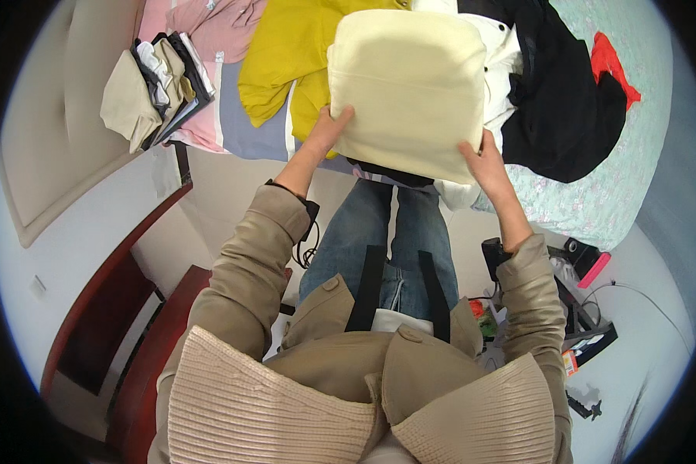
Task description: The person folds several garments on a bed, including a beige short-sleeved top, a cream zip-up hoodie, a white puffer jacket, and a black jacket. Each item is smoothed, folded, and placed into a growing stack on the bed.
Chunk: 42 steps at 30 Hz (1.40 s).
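Note:
A cream-coloured folded garment (407,93), squarish with rounded corners, is held up over the near edge of the bed. At its lower left edge, my left hand (331,128) grips it with the thumb on top. My right hand (484,162) pinches the lower right corner in the same way. The fingers of both hands are partly hidden beneath the cloth. Behind it, a mustard-yellow garment (278,69) lies to the left. A white buttoned garment (503,54) and a black garment (564,116) lie to the right.
A stack of folded clothes (158,85) stands at the bed's left end, by a padded headboard (62,116). Beyond are a pink garment (216,31) and a red cloth (612,69). Dark red wooden furniture (155,363) is at lower left. A black rack (588,325) with cables stands at right.

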Motion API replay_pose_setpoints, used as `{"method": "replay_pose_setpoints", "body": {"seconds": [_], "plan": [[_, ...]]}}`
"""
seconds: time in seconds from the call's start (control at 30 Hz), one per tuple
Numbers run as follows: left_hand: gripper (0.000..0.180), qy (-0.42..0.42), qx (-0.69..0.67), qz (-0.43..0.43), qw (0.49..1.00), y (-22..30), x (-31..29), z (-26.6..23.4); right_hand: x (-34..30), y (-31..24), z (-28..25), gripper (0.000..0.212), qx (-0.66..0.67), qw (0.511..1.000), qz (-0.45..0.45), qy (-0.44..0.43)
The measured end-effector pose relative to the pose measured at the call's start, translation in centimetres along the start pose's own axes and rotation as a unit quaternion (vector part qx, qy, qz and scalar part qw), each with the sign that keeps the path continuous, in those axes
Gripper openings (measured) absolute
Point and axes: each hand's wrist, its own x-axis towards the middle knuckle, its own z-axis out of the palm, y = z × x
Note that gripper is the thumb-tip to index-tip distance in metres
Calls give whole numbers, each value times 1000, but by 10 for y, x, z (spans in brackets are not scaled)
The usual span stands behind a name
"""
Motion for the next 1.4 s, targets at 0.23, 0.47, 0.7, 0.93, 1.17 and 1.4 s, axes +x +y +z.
{"method": "replay_pose_setpoints", "body": {"seconds": [0.23,0.47,0.7,0.93,1.17,1.4], "plan": [[65,-245,-123,-55,960,21,-2,-23,19,-30,22,43,207,962,179,-12],[54,-309,-166,-130,927,74,-56,-63,-23,-77,-8,40,323,932,160,-44],[52,-335,-143,-97,926,136,-126,-29,-95,-82,-58,41,373,916,146,24],[54,-405,-72,-69,909,175,-185,87,-178,-39,-151,41,410,898,102,119],[50,-483,-36,10,875,206,-235,280,-222,28,-327,44,358,909,76,200],[46,-497,33,137,857,214,-264,463,-250,94,-522,51,229,944,36,236]]}}
